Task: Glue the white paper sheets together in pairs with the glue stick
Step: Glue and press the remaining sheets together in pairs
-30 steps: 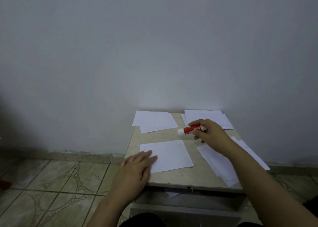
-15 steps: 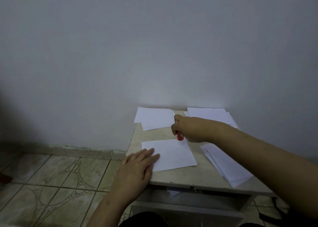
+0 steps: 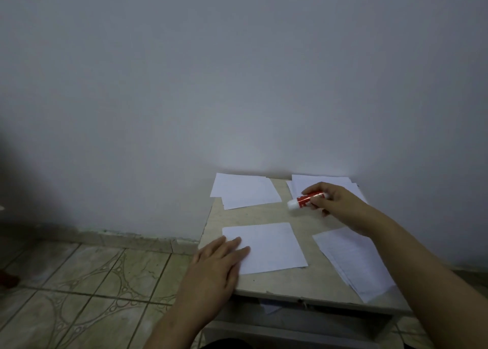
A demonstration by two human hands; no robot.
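Note:
A single white sheet point(image 3: 269, 245) lies flat near the front of the small beige table point(image 3: 290, 285). My left hand point(image 3: 216, 264) rests flat on the sheet's left corner, fingers straight. My right hand point(image 3: 332, 203) grips a red glue stick point(image 3: 307, 200) with a white end pointing left, held above the table behind the sheet. More white sheets lie in stacks: one at the back left point(image 3: 244, 191), one at the back right point(image 3: 319, 180) partly hidden by my hand, and one at the right point(image 3: 353, 261) under my forearm.
The table stands against a plain grey wall point(image 3: 237, 84). Patterned floor tiles point(image 3: 87, 288) spread to the left. A lower shelf point(image 3: 285, 319) under the tabletop holds a scrap of paper. A red object point(image 3: 6, 278) sits at the far left edge.
My right hand, which half a second ago had the glue stick down at the sheet's back edge, has lifted back to the right with the stick lying sideways. My left hand stays on the sheet.

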